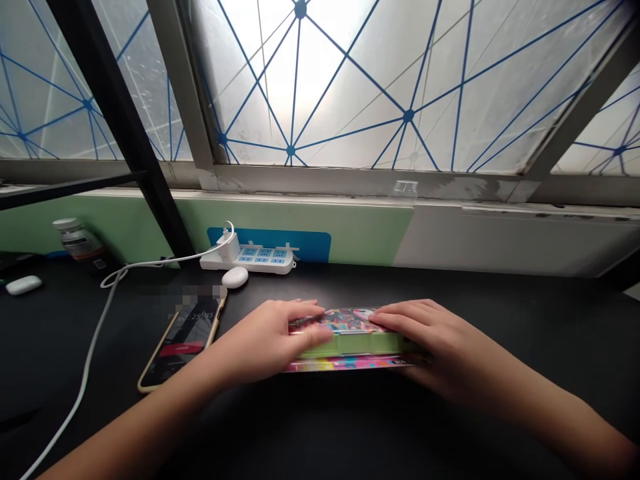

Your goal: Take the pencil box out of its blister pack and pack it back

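A flat pencil case [370,345] with a light green side and brightly printed top and bottom covers is held just over the black desk, its long side towards me. My left hand [280,333] is closed on its left end, with the thumb along the green side and the fingers over the top. On the right end my right hand [425,333] grips it, fingers lying across the printed top. The right thumb is hidden. Whether the case touches the desk I cannot tell.
Left of my hands lies a phone [183,347] in a pale case. A power strip [265,259], a white rounded case [235,277] and a charging cable [95,340] are behind and beside it. A bottle [83,243] and a white mouse-like object [24,285] lie far left. A black post [125,127] rises there.
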`<state>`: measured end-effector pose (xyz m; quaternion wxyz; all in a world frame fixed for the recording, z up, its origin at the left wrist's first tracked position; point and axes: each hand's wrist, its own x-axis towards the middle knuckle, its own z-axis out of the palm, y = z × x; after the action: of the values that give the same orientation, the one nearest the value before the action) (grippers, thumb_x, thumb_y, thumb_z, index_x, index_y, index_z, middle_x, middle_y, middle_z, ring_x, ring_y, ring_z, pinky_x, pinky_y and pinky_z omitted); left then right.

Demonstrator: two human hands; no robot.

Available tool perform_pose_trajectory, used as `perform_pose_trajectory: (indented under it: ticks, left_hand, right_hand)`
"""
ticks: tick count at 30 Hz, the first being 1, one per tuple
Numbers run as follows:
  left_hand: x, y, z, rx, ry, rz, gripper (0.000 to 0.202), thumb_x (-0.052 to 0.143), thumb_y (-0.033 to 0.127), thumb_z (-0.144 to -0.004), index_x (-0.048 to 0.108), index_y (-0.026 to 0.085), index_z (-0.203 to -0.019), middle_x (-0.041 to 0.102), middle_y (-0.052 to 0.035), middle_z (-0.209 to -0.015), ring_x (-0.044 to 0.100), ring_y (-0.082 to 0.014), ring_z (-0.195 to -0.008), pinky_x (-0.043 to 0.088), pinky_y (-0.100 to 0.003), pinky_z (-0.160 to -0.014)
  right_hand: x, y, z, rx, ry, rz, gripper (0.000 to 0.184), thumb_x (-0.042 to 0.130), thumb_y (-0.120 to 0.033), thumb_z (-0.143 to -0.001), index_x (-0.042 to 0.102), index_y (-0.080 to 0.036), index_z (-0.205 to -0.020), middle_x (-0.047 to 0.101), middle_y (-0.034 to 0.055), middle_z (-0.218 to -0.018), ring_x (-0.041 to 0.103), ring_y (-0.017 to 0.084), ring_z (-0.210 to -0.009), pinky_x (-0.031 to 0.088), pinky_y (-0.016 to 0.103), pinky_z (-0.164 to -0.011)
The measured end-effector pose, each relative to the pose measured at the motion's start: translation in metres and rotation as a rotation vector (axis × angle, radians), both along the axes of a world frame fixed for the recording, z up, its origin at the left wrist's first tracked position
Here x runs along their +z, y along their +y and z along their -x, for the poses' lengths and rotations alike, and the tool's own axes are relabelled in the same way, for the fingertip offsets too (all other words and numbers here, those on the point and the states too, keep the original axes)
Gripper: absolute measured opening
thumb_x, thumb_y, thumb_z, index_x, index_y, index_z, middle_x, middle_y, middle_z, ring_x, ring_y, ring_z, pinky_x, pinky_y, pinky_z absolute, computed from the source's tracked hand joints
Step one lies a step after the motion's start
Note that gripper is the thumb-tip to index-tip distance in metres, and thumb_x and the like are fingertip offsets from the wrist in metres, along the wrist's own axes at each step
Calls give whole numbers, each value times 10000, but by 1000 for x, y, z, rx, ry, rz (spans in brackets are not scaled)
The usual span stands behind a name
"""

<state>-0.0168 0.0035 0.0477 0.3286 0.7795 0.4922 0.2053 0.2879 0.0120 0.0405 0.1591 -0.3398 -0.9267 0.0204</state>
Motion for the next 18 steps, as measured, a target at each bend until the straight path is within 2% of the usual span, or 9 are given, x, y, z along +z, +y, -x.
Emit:
perform_pose_trajectory:
  ticks: [2,5,8,10,13,15,18]
  left_hand:
    - [-2,3,-1,69,-246,51,504,460,611,-958,681,272,-1258,617,-26,-1388,494,-304,-1345,341,-424,-1144]
    - [-7,3,-5,147,-645,68,503,344,561,-1018,707,241,-1153,645,-43,-1339,540,-278,-1292,358,-430,-1130]
    - [-12,-2,-13,206,-899,-57,531,287,531,-1039,710,212,-1010,655,-71,-1277,563,-274,-1236,394,-438,-1089]
    - [-17,-6,-18,308,-946,-215,480,307,517,-1039,679,219,-982,630,-67,-1246,543,-261,-1223,399,-422,-1068]
    - [-26,-10,-24,413,-893,-384,374,371,540,-1020,598,246,-1065,566,-47,-1154,544,-214,-1097,420,-366,-1004]
    - [-32,-12,-26,411,-828,-402,333,432,552,-999,542,256,-1102,531,-28,-1065,536,-183,-983,435,-326,-940]
    - [-38,-11,-27,405,-752,-344,246,550,476,-971,512,251,-1062,518,-1,-954,526,-158,-876,442,-285,-847]
  right_hand:
    - [-4,3,0,-12,28,-50,457,626,-232,-868,560,-268,-1319,687,81,-1231,650,252,-1060,528,387,-886]
    - [-3,8,-5,-41,31,-116,362,620,-306,-901,591,-251,-1257,724,76,-1150,682,244,-962,540,370,-823]
    - [2,12,-13,-54,-11,-176,371,598,-367,-937,571,-247,-1286,729,73,-1143,685,247,-956,535,375,-820]
    - [5,13,-18,-40,-47,-202,382,563,-369,-960,546,-240,-1320,724,73,-1165,684,245,-958,533,376,-817]
    - [10,13,-23,-37,-76,-236,381,520,-357,-978,537,-236,-1340,719,72,-1182,684,245,-932,534,378,-786]
    - [12,12,-26,-59,-75,-253,375,512,-358,-976,554,-243,-1330,728,65,-1160,684,251,-908,535,383,-765]
    - [15,12,-30,-86,-73,-246,359,506,-374,-972,585,-251,-1300,742,54,-1115,684,254,-879,541,380,-734]
